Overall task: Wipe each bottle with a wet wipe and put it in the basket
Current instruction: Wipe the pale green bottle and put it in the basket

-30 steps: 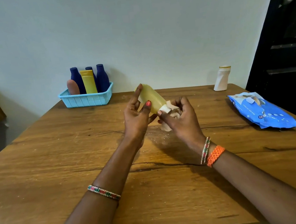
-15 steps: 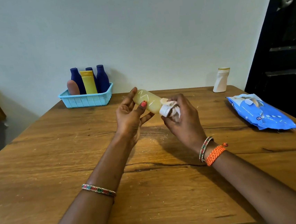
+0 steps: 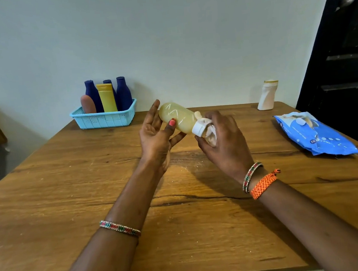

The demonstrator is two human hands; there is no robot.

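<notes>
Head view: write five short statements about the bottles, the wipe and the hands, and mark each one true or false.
1. The left hand holds the pale yellow bottle above the table. True.
2. The right hand is empty. False: it grips a crumpled wet wipe at the bottle's white cap.
3. The blue basket already holds several bottles. True.
4. The white bottle stands inside the basket. False: it stands on the table's far right, apart from the basket.
5. The blue wipes pack lies on the left of the table. False: it lies on the right side.
</notes>
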